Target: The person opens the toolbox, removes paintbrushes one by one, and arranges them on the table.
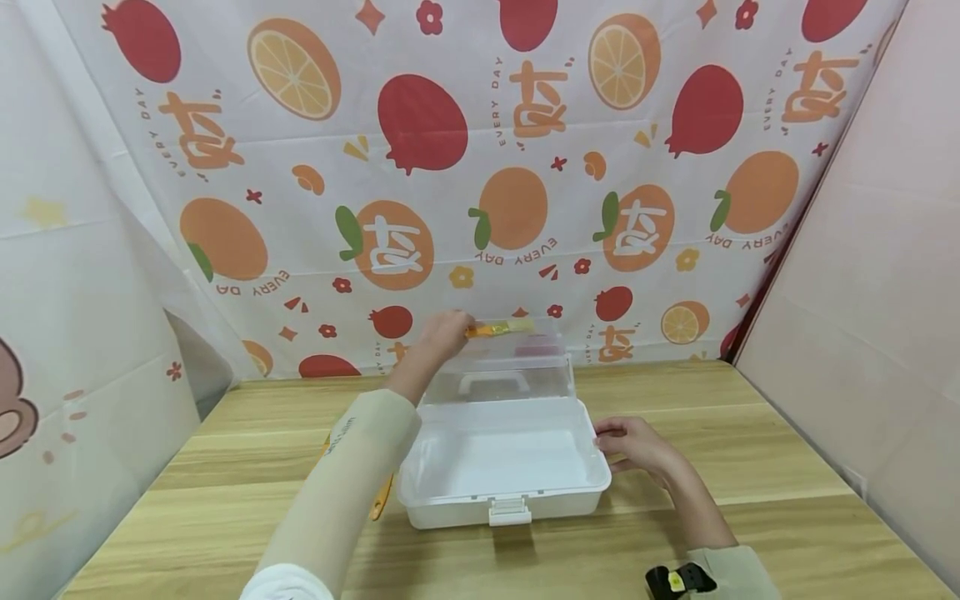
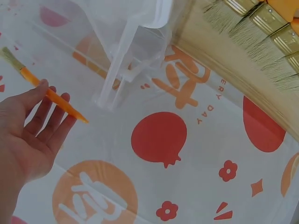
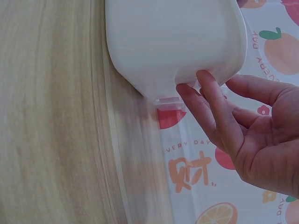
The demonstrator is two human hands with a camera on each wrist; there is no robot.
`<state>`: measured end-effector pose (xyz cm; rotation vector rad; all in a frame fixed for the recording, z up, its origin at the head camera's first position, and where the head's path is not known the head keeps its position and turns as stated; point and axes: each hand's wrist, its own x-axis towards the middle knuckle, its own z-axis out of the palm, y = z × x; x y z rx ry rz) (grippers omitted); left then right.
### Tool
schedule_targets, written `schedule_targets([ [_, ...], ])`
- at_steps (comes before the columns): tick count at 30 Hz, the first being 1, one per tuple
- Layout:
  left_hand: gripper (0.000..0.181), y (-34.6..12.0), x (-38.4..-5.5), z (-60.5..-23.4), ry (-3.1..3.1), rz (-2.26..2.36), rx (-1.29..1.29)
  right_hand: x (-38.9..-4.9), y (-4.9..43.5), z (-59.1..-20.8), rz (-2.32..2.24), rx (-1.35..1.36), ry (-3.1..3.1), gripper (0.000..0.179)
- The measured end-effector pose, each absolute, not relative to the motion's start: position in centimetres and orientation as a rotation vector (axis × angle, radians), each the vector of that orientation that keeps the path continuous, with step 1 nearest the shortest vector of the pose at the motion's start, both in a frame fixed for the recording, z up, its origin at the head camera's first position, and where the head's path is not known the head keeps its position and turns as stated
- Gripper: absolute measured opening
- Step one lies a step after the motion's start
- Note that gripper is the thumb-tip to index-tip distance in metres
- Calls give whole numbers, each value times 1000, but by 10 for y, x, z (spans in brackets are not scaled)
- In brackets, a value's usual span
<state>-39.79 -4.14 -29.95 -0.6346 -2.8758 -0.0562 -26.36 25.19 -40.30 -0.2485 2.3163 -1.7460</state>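
My left hand (image 1: 447, 331) pinches a small paintbrush (image 1: 498, 328) between thumb and fingers, above the raised lid. In the left wrist view the brush's orange handle (image 2: 58, 101) lies across the fingertips, its pale bristles (image 2: 10, 59) pointing away. A white plastic box (image 1: 504, 454) stands on the table with its clear lid (image 1: 498, 383) swung up at the back. Nothing lies inside the box. Its front latch (image 1: 510, 511) hangs down. At the box's right side, my right hand (image 1: 636, 443) holds the wall near the rim with thumb and fingertips.
Several wide brushes (image 2: 273, 32) with orange handles lie left of the box, mostly hidden by the left arm in the head view. One handle (image 1: 382, 498) pokes out beside it. A fruit-printed cloth (image 1: 465, 208) hangs behind the wooden table (image 1: 675, 517).
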Motion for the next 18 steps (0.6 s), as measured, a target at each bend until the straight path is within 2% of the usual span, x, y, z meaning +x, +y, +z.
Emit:
schedule_targets([
  [18, 25, -74, -365, -287, -2806, -26, -606, -265, 249, -402, -1750, -223, 2323, 35],
])
